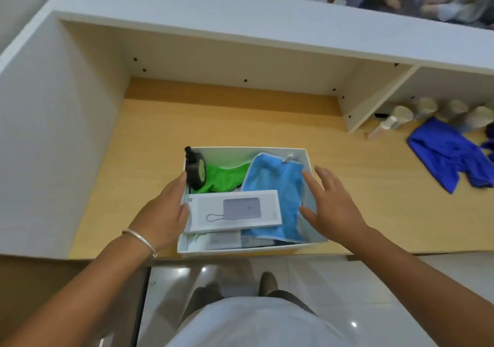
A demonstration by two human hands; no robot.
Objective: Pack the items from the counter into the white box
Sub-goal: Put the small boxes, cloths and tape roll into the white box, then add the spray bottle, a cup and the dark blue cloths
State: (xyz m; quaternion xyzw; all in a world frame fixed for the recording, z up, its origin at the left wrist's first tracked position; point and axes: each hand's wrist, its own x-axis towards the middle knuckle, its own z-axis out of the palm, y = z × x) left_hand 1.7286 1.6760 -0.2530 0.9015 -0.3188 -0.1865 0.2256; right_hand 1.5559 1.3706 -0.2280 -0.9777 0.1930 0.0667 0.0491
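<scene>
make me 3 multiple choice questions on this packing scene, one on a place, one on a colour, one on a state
1. Where is the black bottle?
A. far left corner of the white box
B. on the counter
C. on the shelf

2. What colour is the cloth beside the bottle?
A. red
B. green
C. yellow

3. How is the right hand?
A. fist
B. gripping a cup
C. open, fingers spread

Answers:
1. A, it stands against the box's far left walls.
2. B, the green cloth lies there.
3. C, straight fingers at the box's right side.
</scene>
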